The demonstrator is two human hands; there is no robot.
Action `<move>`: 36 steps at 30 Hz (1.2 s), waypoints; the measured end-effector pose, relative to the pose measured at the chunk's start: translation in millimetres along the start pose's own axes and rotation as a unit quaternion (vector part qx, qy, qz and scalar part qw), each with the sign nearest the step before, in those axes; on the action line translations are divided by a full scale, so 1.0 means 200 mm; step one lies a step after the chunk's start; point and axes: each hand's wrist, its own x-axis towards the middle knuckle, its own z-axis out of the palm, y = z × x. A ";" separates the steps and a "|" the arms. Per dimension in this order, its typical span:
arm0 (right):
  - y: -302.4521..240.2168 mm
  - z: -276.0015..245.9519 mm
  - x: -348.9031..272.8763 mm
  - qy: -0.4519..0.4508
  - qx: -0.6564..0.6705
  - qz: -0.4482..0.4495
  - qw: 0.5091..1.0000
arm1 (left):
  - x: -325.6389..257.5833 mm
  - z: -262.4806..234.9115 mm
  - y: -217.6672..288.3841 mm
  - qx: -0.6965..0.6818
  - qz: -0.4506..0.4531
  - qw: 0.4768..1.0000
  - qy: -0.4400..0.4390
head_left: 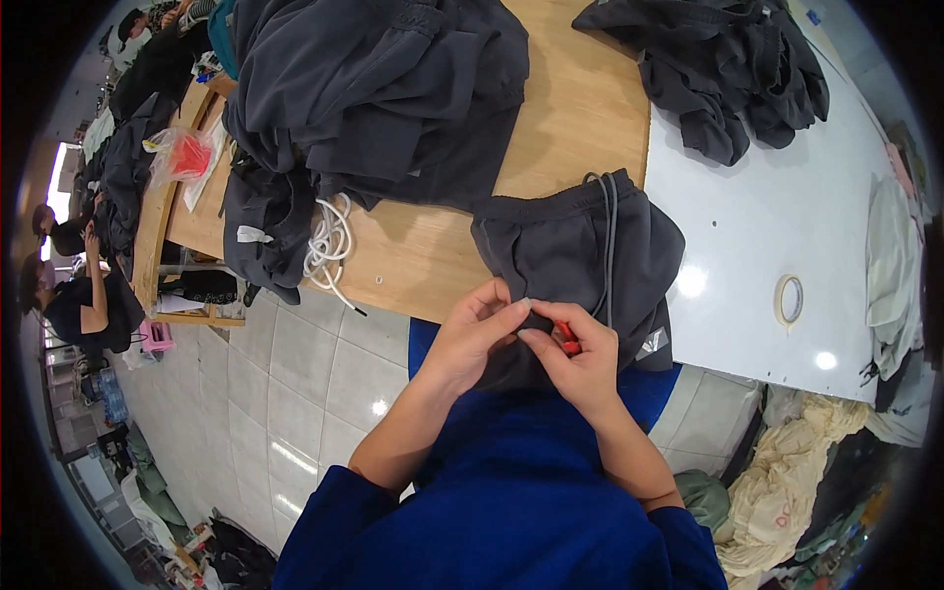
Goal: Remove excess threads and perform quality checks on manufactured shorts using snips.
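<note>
Together, two hands (478, 330) (587, 364) hold one garment (559, 246), one red tool (567, 340).

Free room: light-brown wooden desk (572, 113) bare in a lane between the large heap of dark-grey fabric garments (374, 88) and the glossy white desk (737, 265). Second gap on the wood, between the tangled white cord (329, 246) and the dark-grey garment with elastic waist and grey drawstring (560, 241). White desk: wide passage around the pale ring-shaped tape roll (780, 303).

Obstacles: heap blocks far left; dark-grey crumpled garments (737, 74), far right. Left fingers (484, 296) and right fingers (588, 326) nearly meet; small red tool (567, 340) crowds the right palm.
</note>
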 end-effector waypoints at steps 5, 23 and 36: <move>0.04 -0.05 -0.03 0.037 0.123 0.043 0.991 | -0.01 0.04 0.02 -0.020 0.004 0.999 -0.032; -0.06 -0.16 -0.02 0.019 -0.080 -0.089 0.993 | -0.01 0.10 0.04 -0.034 0.046 0.998 -0.001; -0.08 -0.15 0.01 0.055 -0.201 -0.182 0.961 | -0.02 0.09 0.04 0.002 0.072 0.997 -0.035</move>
